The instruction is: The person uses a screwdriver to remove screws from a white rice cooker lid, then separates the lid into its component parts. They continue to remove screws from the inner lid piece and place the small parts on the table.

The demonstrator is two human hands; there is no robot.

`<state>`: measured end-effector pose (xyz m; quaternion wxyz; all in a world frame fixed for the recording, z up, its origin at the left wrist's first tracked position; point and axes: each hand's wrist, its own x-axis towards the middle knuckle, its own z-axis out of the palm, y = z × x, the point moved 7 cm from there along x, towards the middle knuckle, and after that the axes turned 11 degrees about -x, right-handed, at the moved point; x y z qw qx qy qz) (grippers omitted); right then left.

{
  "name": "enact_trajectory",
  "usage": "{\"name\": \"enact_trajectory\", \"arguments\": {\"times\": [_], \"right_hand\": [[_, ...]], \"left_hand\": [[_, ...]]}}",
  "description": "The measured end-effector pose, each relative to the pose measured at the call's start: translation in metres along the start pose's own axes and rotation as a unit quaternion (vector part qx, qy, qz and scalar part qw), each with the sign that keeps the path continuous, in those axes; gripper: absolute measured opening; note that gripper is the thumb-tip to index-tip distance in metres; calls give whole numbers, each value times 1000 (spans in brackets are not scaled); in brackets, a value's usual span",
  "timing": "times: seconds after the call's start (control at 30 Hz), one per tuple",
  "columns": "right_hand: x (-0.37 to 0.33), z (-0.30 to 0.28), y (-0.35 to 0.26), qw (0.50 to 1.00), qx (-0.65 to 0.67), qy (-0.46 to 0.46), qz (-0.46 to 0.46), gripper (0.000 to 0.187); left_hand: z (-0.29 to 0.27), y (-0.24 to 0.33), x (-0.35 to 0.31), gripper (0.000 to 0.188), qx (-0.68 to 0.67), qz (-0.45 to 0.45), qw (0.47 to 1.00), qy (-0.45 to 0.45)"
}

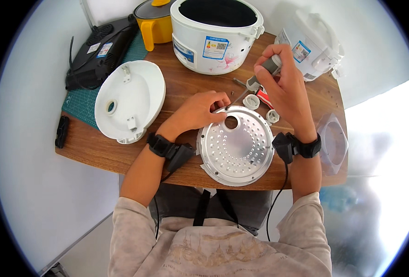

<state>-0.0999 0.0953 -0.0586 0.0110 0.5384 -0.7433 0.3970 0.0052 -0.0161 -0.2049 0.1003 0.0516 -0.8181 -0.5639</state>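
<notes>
A round dimpled metal plate (234, 154) with a hole near its far edge lies on the table in front of me. My left hand (200, 110) is closed at its far left rim, thumb on the metal and fingers curled; what lies under the fingertips is partly hidden. My right hand (284, 85) is wrapped around a grey and white screwdriver (265, 71), held tilted. Its thin shaft slants down to the rim, and the tip meets the plate beside my left fingers. Two small white round caps, one nearer (272, 116) and one farther (251, 101), sit just beyond the plate.
A white lid shell (142, 99) lies at left, partly over a green cutting mat (81, 108). Behind stand a white rice cooker body (193, 34), a yellow pot (160, 30) and a black appliance (98, 55). Another white cooker (313, 41) and a translucent ring (333, 143) are at right.
</notes>
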Motion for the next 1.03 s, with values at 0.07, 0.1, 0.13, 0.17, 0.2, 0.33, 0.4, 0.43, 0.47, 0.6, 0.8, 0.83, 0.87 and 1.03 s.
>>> {"name": "enact_trajectory", "arguments": {"times": [0.07, 0.1, 0.13, 0.17, 0.2, 0.33, 0.4, 0.43, 0.47, 0.6, 0.8, 0.83, 0.87, 1.03], "right_hand": [[-1, 1, 1, 1000, 4, 6, -11, 23], [-1, 1, 1, 1000, 7, 9, -16, 23], [-1, 1, 2, 1000, 4, 13, -20, 23], [-1, 1, 4, 1000, 1, 16, -23, 23], [-1, 0, 4, 999, -2, 20, -28, 23], [-1, 2, 4, 1000, -3, 19, -23, 23], [0, 3, 4, 999, -9, 19, -26, 24], [0, 3, 3, 999, -8, 20, -26, 24], [0, 3, 3, 999, -8, 21, -27, 24], [-1, 3, 4, 999, -16, 29, -27, 26], [-1, 4, 6, 999, -23, 30, -33, 27], [-1, 4, 6, 999, -22, 30, -33, 27], [0, 4, 6, 999, -22, 31, -34, 27], [-1, 4, 3, 998, -33, 36, -38, 27]], "left_hand": [[0, 1, 0, 31, -4, 4, 1000, -2], [0, 1, 0, 31, -4, 1, 1000, -1], [0, 2, 0, 31, -4, -1, 1000, 1], [0, 2, 1, 30, -3, -4, 1000, 2], [0, 2, 0, 30, -2, 2, 1000, 2], [0, 3, 0, 30, 4, 7, 1000, 2], [0, 3, 0, 30, 6, 6, 1000, 2], [0, 1, 1, 29, 6, 8, 1000, 3], [0, 0, 1, 29, 7, 10, 1000, 3], [0, -1, 0, 29, 10, 17, 1000, 4], [0, 1, -1, 28, 12, 8, 1000, 1], [0, 1, -1, 27, 15, 6, 1000, 1], [0, 1, -1, 27, 18, 5, 1000, 1], [0, 0, -1, 29, 16, 9, 1000, 1]]}}
